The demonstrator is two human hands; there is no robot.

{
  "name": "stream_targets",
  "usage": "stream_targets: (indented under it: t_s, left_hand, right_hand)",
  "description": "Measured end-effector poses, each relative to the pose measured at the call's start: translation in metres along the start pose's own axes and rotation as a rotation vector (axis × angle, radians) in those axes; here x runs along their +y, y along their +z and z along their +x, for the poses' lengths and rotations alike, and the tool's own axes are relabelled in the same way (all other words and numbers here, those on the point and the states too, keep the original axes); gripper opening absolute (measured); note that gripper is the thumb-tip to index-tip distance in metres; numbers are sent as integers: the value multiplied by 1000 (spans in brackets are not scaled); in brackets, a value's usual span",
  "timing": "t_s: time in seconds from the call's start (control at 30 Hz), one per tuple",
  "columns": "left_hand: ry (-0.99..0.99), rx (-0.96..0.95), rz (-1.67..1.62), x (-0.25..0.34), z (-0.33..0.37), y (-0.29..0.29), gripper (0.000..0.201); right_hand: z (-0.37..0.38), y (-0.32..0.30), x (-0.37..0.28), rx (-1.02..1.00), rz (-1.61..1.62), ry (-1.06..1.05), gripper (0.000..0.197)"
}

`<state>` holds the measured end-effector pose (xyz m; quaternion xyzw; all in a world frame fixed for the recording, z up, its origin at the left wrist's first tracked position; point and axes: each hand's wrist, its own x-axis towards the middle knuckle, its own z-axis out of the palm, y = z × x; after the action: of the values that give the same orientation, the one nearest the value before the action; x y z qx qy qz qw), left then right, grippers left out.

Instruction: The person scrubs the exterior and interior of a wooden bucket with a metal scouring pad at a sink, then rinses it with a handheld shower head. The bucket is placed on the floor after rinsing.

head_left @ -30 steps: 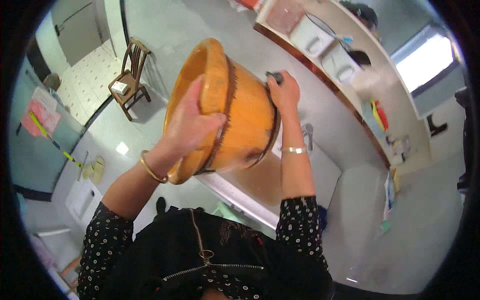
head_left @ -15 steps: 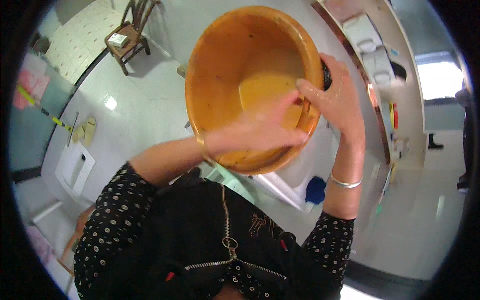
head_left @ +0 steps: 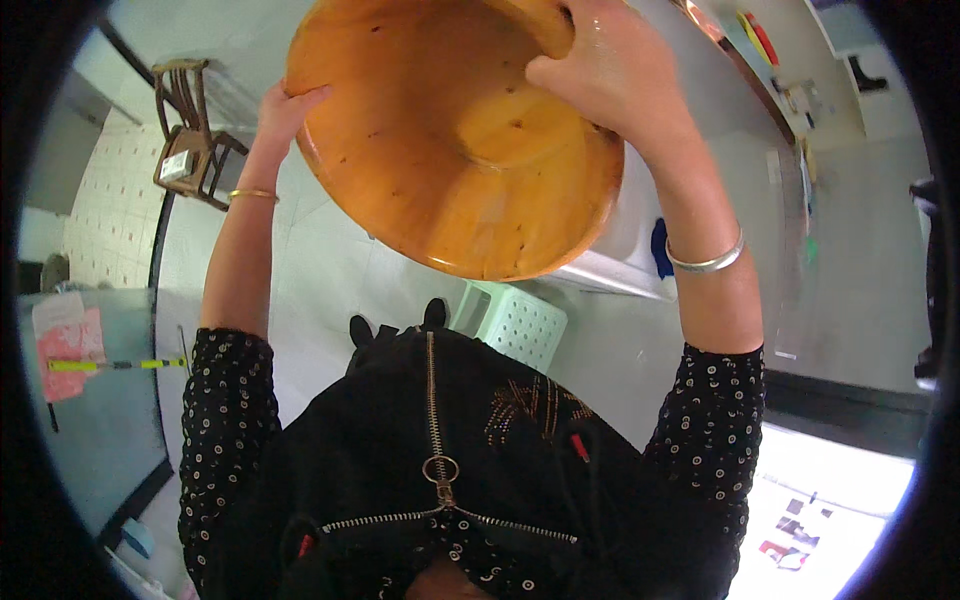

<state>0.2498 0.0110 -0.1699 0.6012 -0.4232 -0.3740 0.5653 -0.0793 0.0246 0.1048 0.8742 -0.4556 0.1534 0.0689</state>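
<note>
A large orange-brown wooden bucket (head_left: 420, 185) is tilted in front of me, its mouth toward me and its top cut off by the picture edge. Its inside looks wet, with a paler patch at the bottom. My left hand (head_left: 285, 118) grips the rim at the left, thumb over the edge. On the right, my right hand (head_left: 622, 75) is closed on the bucket at its upper right side, around what looks like a grip there; part of that hold is out of the picture. Both wrists wear bangles.
Below the bucket stands a pale green plastic stool (head_left: 518, 328), beside a white basin or tub edge (head_left: 615, 268) with a dark blue cloth (head_left: 662, 248). A wooden chair (head_left: 198, 150) holds a small white box. A yellow-and-black pole (head_left: 118, 365) is at the left.
My left hand has gone from inside the bucket to its left rim. The bucket has moved up and tilted, and the view has turned, with the stool now showing more.
</note>
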Motion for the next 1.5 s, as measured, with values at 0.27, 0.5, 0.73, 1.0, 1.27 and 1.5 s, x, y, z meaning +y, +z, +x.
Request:
stream_targets:
  t_s: [0.27,0.5,0.73,1.0,1.27,1.5]
  left_hand:
    - [167,285,348,99,-62,43,41]
    - [342,396,839,216,-113,67,32]
    - [517,440,1071,233,-129,99,29]
    - [550,271,1297,238,-139,143,40]
    - [651,134,1074,239,-119,183,47]
    - [664,-36,928,230,-109,214,65]
  right_hand:
    - [-10,25,105,198,124,51,38]
    - [-23,114,174,193,398,116,35]
    - [20,223,181,367,474,161,30]
    - [59,267,203,408,689,-3,31]
    - [55,295,234,349,688,19,35]
    - [-59,380,235,-46,919,470,36]
